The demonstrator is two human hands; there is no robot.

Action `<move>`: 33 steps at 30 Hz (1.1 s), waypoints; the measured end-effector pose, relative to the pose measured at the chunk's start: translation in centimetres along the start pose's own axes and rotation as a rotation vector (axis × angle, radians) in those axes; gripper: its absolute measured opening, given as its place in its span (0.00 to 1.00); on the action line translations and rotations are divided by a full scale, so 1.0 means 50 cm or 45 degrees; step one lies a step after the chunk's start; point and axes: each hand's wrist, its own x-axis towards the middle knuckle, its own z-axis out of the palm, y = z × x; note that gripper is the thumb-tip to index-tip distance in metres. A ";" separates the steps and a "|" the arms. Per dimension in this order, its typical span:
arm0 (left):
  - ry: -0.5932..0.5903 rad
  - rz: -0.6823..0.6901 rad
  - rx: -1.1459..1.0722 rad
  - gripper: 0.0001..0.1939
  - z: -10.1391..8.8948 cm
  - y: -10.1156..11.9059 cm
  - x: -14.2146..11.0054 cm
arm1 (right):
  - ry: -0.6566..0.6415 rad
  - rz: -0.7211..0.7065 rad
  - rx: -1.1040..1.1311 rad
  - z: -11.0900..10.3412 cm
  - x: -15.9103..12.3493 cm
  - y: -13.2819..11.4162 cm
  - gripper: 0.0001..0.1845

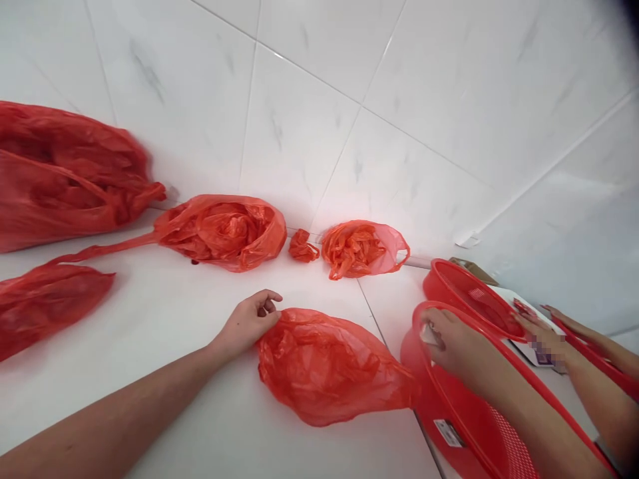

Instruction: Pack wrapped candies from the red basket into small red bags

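My left hand (pixel 252 322) is at the far left corner of a red plastic bag (pixel 334 372), its thumb against the bag's edge and its fingers curled. The thin bag lies puffed out on the white surface, its narrow end reaching a red plastic basket (pixel 424 392). Over that basket's rim is my right hand (pixel 446 339), fingers closed around a small whitish thing (pixel 432 334) too unclear to name.
Along the tiled wall (pixel 309 86) lie a bag stuffed with red plastic (pixel 224 233), a crumpled red piece (pixel 302 246) and another filled bag (pixel 357 249). Larger red bags (pixel 64 179) sit left. A second red basket (pixel 472 299) and another person's hands (pixel 536 329) are right.
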 end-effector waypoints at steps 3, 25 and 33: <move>0.007 -0.015 -0.035 0.13 0.001 0.002 -0.002 | -0.129 -0.308 -0.062 -0.012 -0.035 -0.090 0.20; 0.063 -0.029 -0.107 0.12 0.002 -0.002 -0.001 | 0.193 -0.075 -0.007 0.154 -0.066 -0.160 0.27; 0.219 -0.027 -0.153 0.16 -0.014 0.003 0.002 | 0.171 0.157 0.092 0.233 0.002 -0.189 0.31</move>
